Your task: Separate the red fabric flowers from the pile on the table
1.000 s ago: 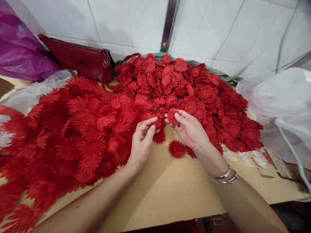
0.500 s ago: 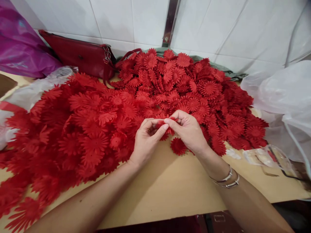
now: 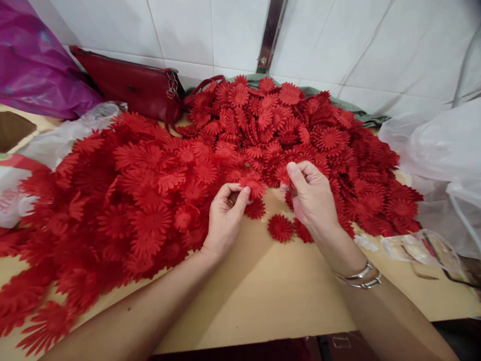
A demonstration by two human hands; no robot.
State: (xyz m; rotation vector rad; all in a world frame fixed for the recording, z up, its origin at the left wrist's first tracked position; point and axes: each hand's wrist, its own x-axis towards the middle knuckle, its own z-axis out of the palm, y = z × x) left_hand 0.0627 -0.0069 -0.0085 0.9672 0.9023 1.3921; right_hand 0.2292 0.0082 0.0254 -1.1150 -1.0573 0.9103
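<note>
My left hand (image 3: 225, 215) pinches a red artificial flower (image 3: 253, 187) by its edge, between thumb and forefinger. My right hand (image 3: 313, 198) is closed a little to the right, with another red flower (image 3: 283, 175) at its thumb and fingertips, partly hidden by them. Both hands are above the front of the heap. Beneath them a single red flower (image 3: 280, 228) lies flat on the tabletop. Looser, brighter flowers (image 3: 146, 220) spread to the left, and a denser, darker pile of flowers (image 3: 330, 138) rises at the back and right.
A dark red handbag (image 3: 128, 87) leans on the tiled wall (image 3: 184, 32) behind the flowers, beside a purple bag (image 3: 35, 65). White plastic bags (image 3: 447, 145) stand at the right, near a clear pouch (image 3: 423, 248). The wooden table's (image 3: 263, 301) front edge is close to me.
My hands have come apart: the right moved right and slightly up, the left stayed nearly in place. The flower in my left hand now shows its face. The view has shifted slightly.
</note>
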